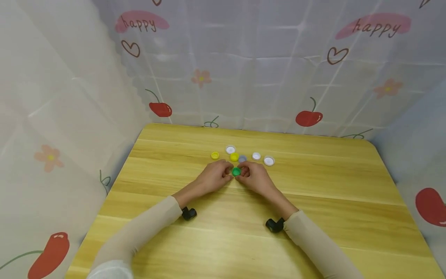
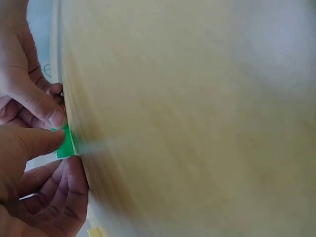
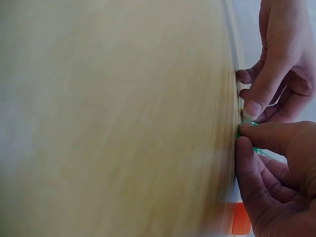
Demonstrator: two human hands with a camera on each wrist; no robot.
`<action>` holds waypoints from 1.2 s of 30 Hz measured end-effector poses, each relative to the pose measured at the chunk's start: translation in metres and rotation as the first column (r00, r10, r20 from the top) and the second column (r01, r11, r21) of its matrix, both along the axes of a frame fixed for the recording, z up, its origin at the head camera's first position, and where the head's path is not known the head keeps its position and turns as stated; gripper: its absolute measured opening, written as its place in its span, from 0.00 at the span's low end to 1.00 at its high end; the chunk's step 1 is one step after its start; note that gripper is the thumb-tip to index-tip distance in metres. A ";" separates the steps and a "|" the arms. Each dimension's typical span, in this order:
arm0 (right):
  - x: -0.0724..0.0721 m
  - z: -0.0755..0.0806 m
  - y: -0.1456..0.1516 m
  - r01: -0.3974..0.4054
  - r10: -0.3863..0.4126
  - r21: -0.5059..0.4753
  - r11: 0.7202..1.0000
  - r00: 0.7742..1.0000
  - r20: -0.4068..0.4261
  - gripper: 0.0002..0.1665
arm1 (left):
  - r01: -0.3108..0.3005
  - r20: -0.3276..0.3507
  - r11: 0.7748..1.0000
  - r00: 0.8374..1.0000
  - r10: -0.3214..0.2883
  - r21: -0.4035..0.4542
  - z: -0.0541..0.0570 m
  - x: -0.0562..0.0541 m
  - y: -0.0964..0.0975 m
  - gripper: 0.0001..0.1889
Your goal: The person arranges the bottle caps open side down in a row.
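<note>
A small round green bottle cap (image 1: 236, 171) lies between my two hands near the middle of the table, its hollow side up. My left hand (image 1: 216, 175) holds it from the left with thumb and fingers; in the left wrist view the thumb lies against the green wall of the cap (image 2: 65, 143). From the other side my right hand (image 1: 257, 177) pinches the cap between thumb and curled fingers. In the right wrist view the right hand (image 3: 279, 173) hides most of the green, and the left hand (image 3: 286, 64) comes close from above.
Behind the hands lie two yellow caps (image 1: 215, 155), a greyish-blue cap (image 1: 242, 158) and three white caps (image 1: 256, 156). An orange piece (image 3: 241, 218) shows beside the right hand. The wooden table (image 1: 223, 244) meets a printed curtain (image 1: 244, 93) at the back.
</note>
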State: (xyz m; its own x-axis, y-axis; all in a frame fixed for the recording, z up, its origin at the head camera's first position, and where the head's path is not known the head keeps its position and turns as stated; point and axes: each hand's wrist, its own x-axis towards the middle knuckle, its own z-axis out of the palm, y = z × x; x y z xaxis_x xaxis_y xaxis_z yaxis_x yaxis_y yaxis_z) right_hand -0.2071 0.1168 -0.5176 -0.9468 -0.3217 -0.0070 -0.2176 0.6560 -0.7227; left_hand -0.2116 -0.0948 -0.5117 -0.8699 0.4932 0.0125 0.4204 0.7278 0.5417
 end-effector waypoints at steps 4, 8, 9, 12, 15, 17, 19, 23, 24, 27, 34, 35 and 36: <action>-0.001 0.000 -0.001 -0.011 0.011 -0.014 1.000 1.000 0.001 0.18 | 0.016 -0.013 1.000 1.000 -0.016 -0.024 0.000 -0.001 0.002 0.12; -0.001 0.001 -0.001 -0.025 0.025 -0.022 0.999 1.000 -0.006 0.15 | 0.028 -0.021 0.999 0.999 -0.029 -0.043 0.001 -0.002 0.003 0.09; -0.001 0.001 -0.002 -0.029 0.029 -0.024 0.999 1.000 -0.004 0.15 | 0.029 -0.022 0.999 0.999 -0.030 -0.045 0.002 -0.002 0.002 0.09; -0.001 0.002 -0.002 -0.046 0.046 -0.024 0.999 0.999 -0.002 0.14 | 0.033 -0.030 0.998 0.999 -0.034 -0.047 0.003 -0.002 0.001 0.08; 0.000 0.003 -0.001 -0.066 0.066 -0.012 0.998 0.998 -0.006 0.14 | 0.042 -0.034 0.998 0.998 -0.043 -0.040 0.005 -0.002 -0.001 0.08; 0.003 0.004 0.001 -0.072 0.072 -0.004 0.997 0.997 -0.017 0.15 | 0.056 -0.052 0.997 0.997 -0.059 -0.049 0.006 -0.001 -0.002 0.10; 0.006 0.006 0.004 -0.077 0.077 -0.007 0.997 0.996 -0.035 0.15 | 0.076 -0.082 0.995 0.993 -0.081 -0.059 0.007 0.000 -0.003 0.12; 0.014 0.013 0.012 -0.092 0.088 -0.056 0.994 0.994 -0.070 0.15 | 0.111 -0.140 0.991 0.983 -0.120 -0.069 0.010 0.004 -0.006 0.14; 0.016 0.014 0.014 -0.095 0.090 -0.075 0.993 0.993 -0.074 0.14 | 0.119 -0.149 0.991 0.981 -0.127 -0.063 0.011 0.005 -0.007 0.14; 0.023 0.018 0.020 -0.093 0.084 -0.138 0.986 0.994 -0.070 0.14 | 0.135 -0.156 0.991 0.978 -0.137 -0.022 0.014 0.012 -0.009 0.14; 0.040 0.018 0.029 -0.129 0.119 -0.267 0.955 0.991 -0.055 0.15 | 0.137 -0.183 0.987 0.976 -0.120 0.082 0.016 0.037 -0.012 0.14; 0.041 0.017 0.030 -0.135 0.125 -0.279 0.951 0.991 -0.052 0.16 | 0.139 -0.191 0.986 0.974 -0.120 0.094 0.015 0.040 -0.012 0.14; 0.043 0.016 0.031 -0.139 0.130 -0.295 0.945 0.990 -0.048 0.16 | 0.143 -0.198 0.984 0.973 -0.120 0.106 0.015 0.042 -0.012 0.14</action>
State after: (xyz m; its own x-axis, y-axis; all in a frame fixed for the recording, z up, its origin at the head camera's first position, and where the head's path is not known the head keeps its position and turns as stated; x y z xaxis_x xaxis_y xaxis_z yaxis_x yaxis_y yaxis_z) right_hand -0.1641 0.1475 -0.5016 -0.8930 -0.4296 0.1341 -0.3117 0.3755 -0.8729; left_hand -0.1693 -0.1067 -0.4967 -0.7733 0.5883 0.2364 0.6117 0.5944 0.5220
